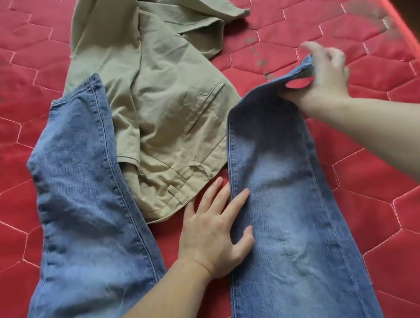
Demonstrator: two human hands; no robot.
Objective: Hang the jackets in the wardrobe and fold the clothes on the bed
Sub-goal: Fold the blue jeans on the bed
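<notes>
The blue jeans lie spread on the red quilted mattress, the two legs running away from the person in a V, waist end toward the body and out of view at the bottom edge. The long axis of each leg runs roughly near-to-far.

The right hand is at the far end of the right-side leg, with the hem raised off the mattress. The hand is blurred; the thumb appears to be under the hem with the fingers loosely spread above it, so the grip looks like a light pinch, though this is not certain.

The left hand lies flat with straight fingers in the gap between the two legs, fingertips resting on the inner edge of the right-side leg. It holds nothing.

The left-side leg lies just left of the left hand, untouched, its hem partly over a khaki garment that sits crumpled beyond the left hand.

Judgement: the step in hand is bringing one leg over the other. The raised hem is well apart from the other leg's hem, to its left. The right hand is the nearer to carry it across; the left hand is placed to steady the inner seam.
</notes>
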